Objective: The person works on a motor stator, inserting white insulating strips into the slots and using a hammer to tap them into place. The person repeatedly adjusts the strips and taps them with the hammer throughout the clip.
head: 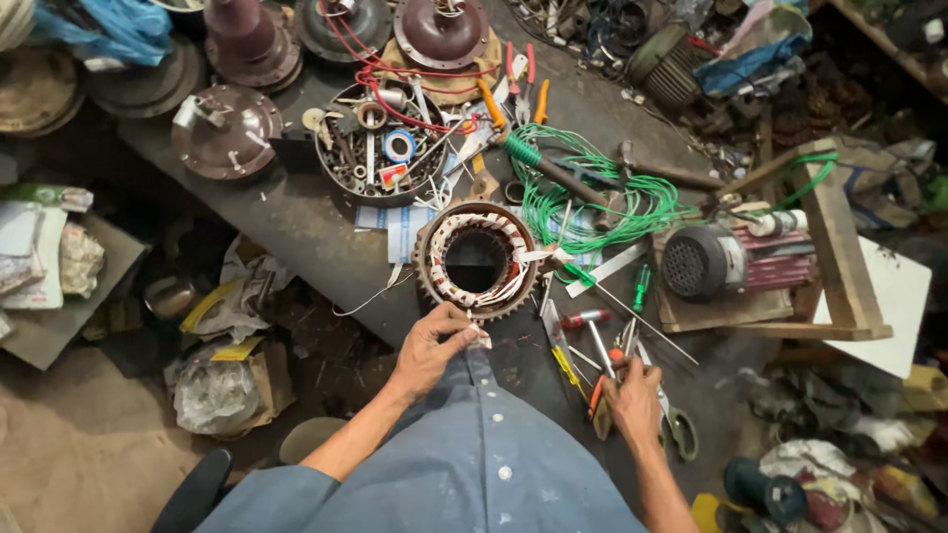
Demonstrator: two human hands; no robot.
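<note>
We see a round metal motor stator with white-taped copper windings (476, 260) lying flat on the dark grey workbench (316, 237), middle of the bench, just beyond the person's blue shirt. The left hand (432, 345) sits at the stator's near rim, thumb and fingers pinched on a small white strip or lead end at that edge. The right hand (632, 403) is to the right and nearer, curled around an orange-handled tool (596, 395) among loose tools; whether it grips the tool tight we cannot tell, since the fingers hide it.

Step in hand, our judgement: dressing or tying the winding ends at the near rim, the tool just being picked up. The next move calls for a steady pinch on the strip and bringing the tool across to the same spot without snagging the windings.

Outward: red-handled screwdriver (589, 321) and green-handled screwdriver (641, 289) lie right of the stator. A tangle of green insulated wire (592, 197) is spread far-right of it. Farther right a small grey electric motor (703, 262) stands on a wooden frame (820, 257). Far-left of the stator stands a round metal pan full of small parts and tools (380, 148), and beyond it brown domed motor end covers (227, 130)
</note>
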